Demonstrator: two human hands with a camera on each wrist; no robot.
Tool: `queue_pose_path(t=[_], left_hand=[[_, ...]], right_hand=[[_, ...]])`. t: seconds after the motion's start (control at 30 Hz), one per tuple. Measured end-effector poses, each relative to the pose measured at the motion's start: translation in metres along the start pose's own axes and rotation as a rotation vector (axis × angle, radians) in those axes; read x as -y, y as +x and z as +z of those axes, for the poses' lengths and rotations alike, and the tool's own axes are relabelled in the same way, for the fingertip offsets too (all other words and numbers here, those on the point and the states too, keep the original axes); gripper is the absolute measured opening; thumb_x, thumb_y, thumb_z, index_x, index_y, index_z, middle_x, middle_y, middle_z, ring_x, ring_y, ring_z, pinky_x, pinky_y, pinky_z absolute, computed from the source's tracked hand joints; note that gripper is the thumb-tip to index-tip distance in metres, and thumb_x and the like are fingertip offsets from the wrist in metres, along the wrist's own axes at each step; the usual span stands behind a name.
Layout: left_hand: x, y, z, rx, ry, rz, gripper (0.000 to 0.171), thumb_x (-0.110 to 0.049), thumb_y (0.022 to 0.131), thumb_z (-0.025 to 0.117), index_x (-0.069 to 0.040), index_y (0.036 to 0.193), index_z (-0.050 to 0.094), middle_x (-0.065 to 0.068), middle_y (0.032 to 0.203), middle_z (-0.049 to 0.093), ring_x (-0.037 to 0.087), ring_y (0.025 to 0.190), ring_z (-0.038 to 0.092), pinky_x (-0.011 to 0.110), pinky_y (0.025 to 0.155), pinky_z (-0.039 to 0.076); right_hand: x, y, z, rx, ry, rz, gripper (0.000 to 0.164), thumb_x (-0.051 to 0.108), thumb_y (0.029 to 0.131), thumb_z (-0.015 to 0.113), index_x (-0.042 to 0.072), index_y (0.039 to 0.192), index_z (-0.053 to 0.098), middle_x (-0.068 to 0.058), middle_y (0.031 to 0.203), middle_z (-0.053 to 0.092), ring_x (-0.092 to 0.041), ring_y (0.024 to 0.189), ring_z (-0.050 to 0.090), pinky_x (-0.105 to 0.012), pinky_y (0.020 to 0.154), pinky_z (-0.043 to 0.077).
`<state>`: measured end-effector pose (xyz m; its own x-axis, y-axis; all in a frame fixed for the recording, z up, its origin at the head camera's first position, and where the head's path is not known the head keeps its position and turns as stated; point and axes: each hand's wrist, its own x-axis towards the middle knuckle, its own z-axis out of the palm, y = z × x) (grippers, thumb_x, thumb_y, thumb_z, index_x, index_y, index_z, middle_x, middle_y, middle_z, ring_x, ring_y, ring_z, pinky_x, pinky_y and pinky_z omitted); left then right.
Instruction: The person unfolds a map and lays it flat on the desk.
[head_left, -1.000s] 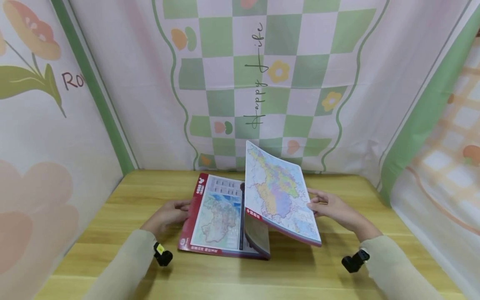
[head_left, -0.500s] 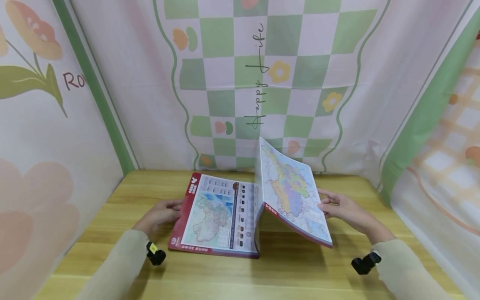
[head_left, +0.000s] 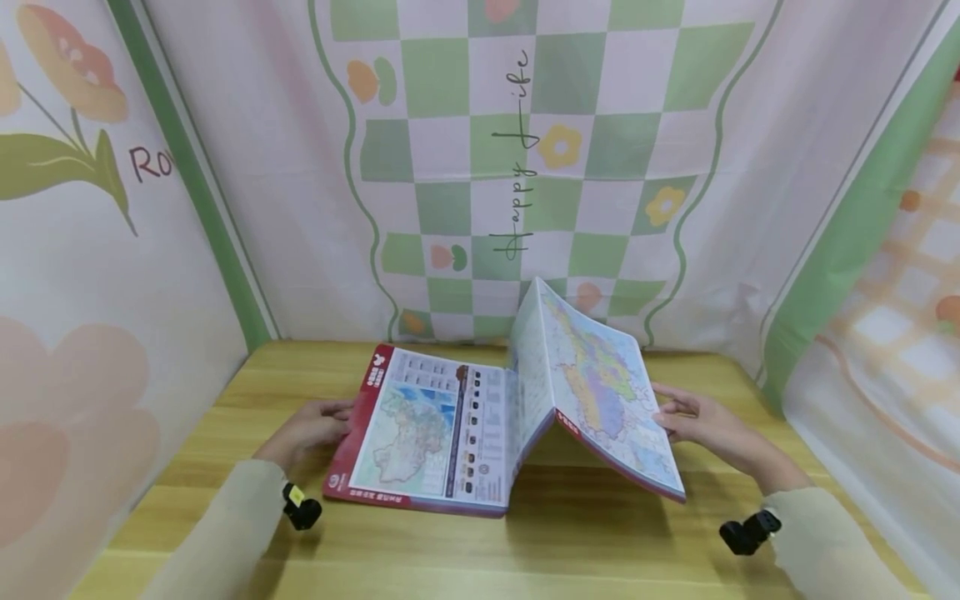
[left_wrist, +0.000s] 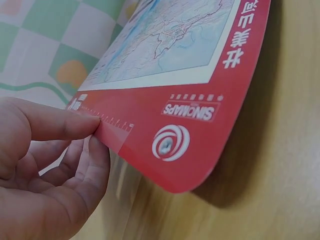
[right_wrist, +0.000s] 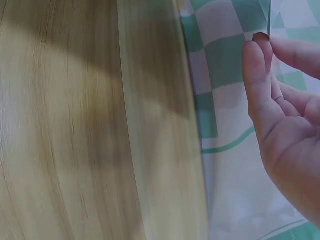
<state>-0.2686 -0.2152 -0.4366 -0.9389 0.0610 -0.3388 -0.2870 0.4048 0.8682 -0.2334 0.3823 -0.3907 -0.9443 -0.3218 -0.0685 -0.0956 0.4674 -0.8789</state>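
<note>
A folded map point(head_left: 420, 442) with a red border, printed with coloured maps, stands partly unfolded on the table. Its left panel lies low and nearly flat, while the middle rises to a ridge and the right panel slopes down from it. My left hand point(head_left: 307, 432) pinches the red left edge; in the left wrist view the thumb and index finger hold that edge close to the SINOMAPS corner. On the other side, my right hand point(head_left: 712, 429) pinches the right edge of the sloping panel. Only a thin sliver of this panel shows in the right wrist view, between the fingertips.
The wooden table point(head_left: 420, 558) spreads under the map and both forearms. A checked curtain point(head_left: 435, 150) hangs along the back edge, with printed cloth at both sides. Black wrist cameras point(head_left: 302, 507) sit on both sleeves.
My hands have moved apart, left hand leftward and right hand rightward. The map has spread wider between them, and more of its middle panels show. Its ridge has shifted right.
</note>
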Motion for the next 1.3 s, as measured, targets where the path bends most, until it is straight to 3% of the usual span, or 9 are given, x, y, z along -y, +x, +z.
queue_pose_path(t=[0.27,0.6,0.93,1.3], left_hand=[[0.003,-0.003,-0.008,-0.025,0.001,-0.003,0.058,-0.008,0.093,0.065,-0.002,0.147,0.046,0.023,0.136,0.056,0.035,0.117,0.057,0.047,0.092,0.053],[0.012,-0.004,-0.020,-0.048,-0.040,-0.012,0.058,-0.013,0.096,0.065,-0.002,0.149,0.043,0.026,0.139,0.052,0.039,0.121,0.055,0.047,0.093,0.053],[0.013,-0.006,-0.031,-0.091,-0.072,-0.065,0.055,-0.013,0.101,0.057,-0.003,0.152,0.038,0.027,0.144,0.045,0.039,0.121,0.051,0.044,0.089,0.054],[0.021,-0.002,-0.042,-0.125,-0.047,-0.064,0.053,-0.014,0.102,0.055,-0.002,0.152,0.038,0.028,0.147,0.043,0.040,0.126,0.049,0.051,0.098,0.048]], right_hand=[[-0.007,-0.007,-0.010,-0.010,-0.051,0.023,0.073,0.023,0.102,0.060,-0.004,0.157,0.019,-0.022,0.119,0.058,-0.029,0.096,0.066,-0.036,0.085,0.057],[-0.023,-0.013,-0.020,0.027,0.012,0.017,0.072,0.016,0.103,0.057,-0.009,0.156,0.014,-0.022,0.117,0.059,-0.025,0.099,0.066,-0.031,0.085,0.056],[-0.032,-0.020,-0.029,0.005,-0.031,0.077,0.074,0.021,0.103,0.058,-0.007,0.156,0.015,-0.023,0.122,0.056,-0.026,0.103,0.065,-0.031,0.086,0.055],[-0.048,-0.027,-0.034,-0.015,0.028,0.081,0.073,0.013,0.101,0.059,-0.012,0.153,0.014,-0.021,0.117,0.057,-0.022,0.096,0.067,-0.033,0.083,0.058]])
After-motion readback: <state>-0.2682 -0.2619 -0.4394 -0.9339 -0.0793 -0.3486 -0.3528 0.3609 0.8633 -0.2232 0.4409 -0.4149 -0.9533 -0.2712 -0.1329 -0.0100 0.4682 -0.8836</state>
